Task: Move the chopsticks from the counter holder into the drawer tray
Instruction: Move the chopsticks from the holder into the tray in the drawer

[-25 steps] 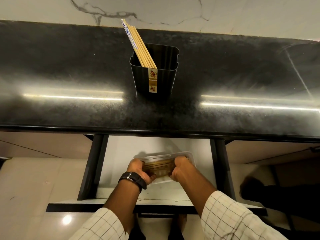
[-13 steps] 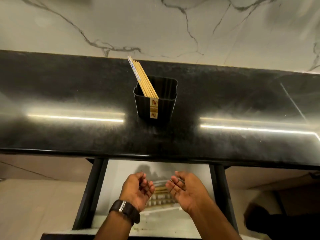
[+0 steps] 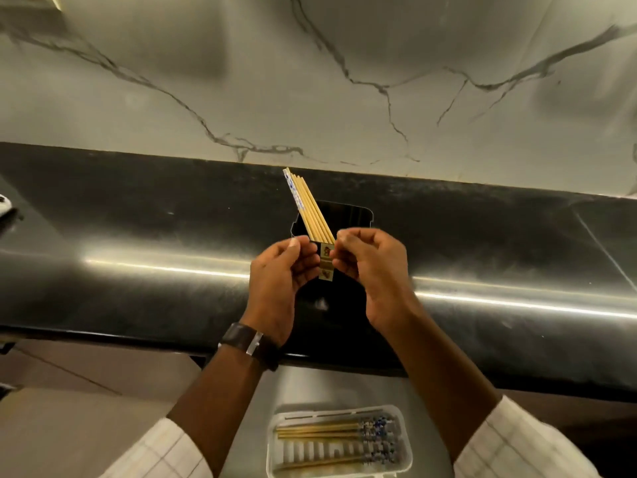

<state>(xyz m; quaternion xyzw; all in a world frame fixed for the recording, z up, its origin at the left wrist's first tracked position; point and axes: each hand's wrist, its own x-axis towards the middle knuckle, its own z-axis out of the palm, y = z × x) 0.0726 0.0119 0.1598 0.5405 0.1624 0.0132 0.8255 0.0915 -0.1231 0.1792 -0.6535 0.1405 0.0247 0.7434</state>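
Black on black: holding both hands up over the dark counter [image 3: 138, 236], right in front of the black holder [image 3: 348, 219]. Flanking its labelled front face, with the left hand [image 3: 281, 281] at the left edge and the right hand [image 3: 370, 270] at the right, close together yet not touching each other. Curling the fingers of both loosely and gripping nothing that shows; cannot tell whether the right fingertips are touching wood. Leaving the yellow chopsticks [image 3: 306, 205] standing in the holder's left side, fanned and leaning up-left toward the marble wall [image 3: 310, 81]. Wearing a dark watch [image 3: 246, 339] on the left wrist. Showing, lower down, the open drawer [image 3: 262, 426] with its clear tray [image 3: 331, 409], and the laid chopsticks [image 3: 320, 430] lying lengthwise inside, patterned ends to the right.
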